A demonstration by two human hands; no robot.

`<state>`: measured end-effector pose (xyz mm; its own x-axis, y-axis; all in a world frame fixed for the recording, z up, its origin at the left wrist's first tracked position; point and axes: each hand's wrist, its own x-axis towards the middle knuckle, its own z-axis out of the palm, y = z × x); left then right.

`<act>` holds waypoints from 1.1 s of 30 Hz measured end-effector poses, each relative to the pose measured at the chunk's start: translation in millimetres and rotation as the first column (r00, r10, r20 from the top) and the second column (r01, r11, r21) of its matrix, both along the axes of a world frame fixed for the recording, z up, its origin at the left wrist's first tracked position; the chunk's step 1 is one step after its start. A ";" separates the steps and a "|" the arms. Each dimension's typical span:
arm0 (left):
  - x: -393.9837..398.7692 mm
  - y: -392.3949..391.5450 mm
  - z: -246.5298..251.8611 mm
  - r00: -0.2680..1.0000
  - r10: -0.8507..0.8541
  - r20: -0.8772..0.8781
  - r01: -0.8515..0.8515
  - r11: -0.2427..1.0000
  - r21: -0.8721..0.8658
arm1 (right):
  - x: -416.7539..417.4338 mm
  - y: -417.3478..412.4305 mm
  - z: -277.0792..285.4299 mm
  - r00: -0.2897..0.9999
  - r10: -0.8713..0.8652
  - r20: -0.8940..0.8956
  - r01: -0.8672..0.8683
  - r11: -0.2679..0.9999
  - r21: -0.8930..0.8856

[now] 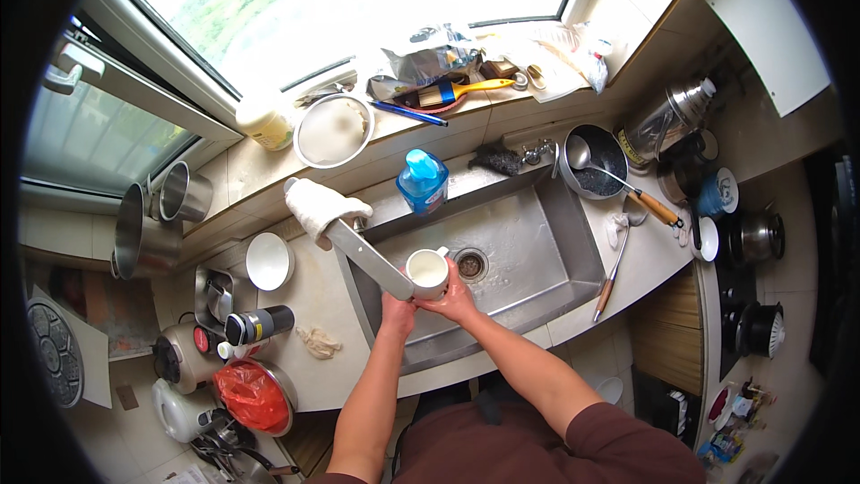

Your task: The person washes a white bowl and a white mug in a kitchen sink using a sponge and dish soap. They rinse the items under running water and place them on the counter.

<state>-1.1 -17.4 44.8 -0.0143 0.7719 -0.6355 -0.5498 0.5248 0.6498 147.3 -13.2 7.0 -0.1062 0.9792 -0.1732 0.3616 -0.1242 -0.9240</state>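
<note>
A white mug (428,269) is held over the stainless steel sink (524,215), close beside the end of the broad metal faucet spout (369,257). My right hand (455,297) is closed around the mug's lower side near the handle. My left hand (398,309) is at the mug's lower left, beneath the spout's end, its fingers partly hidden; whether it grips the mug or only touches it cannot be told. Inside the mug the surface looks pale. A white cloth (322,208) is draped over the faucet's base. The drain (470,265) shows just right of the mug.
Behind the sink stands a blue pump bottle (422,183). A pot (596,161) with a ladle is at the right, near a wooden-handled utensil (613,279). On the left counter are a white bowl (269,261), a dark flask (261,325) and a red plastic bag (252,395) in a basin.
</note>
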 end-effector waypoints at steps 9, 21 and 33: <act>-88.7 66.8 -43.9 0.967 0.251 -0.040 -0.250 0.967 0.047 | -17.2 -25.7 15.4 0.998 -0.001 0.070 -0.014 0.977 0.211; -116.3 114.9 -76.3 0.911 0.400 0.100 -0.397 0.916 -0.054 | -12.7 -14.2 33.0 0.984 -0.094 0.151 0.042 0.947 0.317; -80.7 107.1 -61.3 0.925 0.353 0.141 -0.331 0.930 -0.159 | -7.1 -10.1 42.1 0.989 -0.111 0.099 0.068 0.928 0.367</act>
<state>-81.8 89.7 -16.6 -0.1496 0.6492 -0.7458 -0.8039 0.3593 0.4740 140.2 -23.3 49.1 -0.0156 0.9819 0.1889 0.4717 0.1738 -0.8645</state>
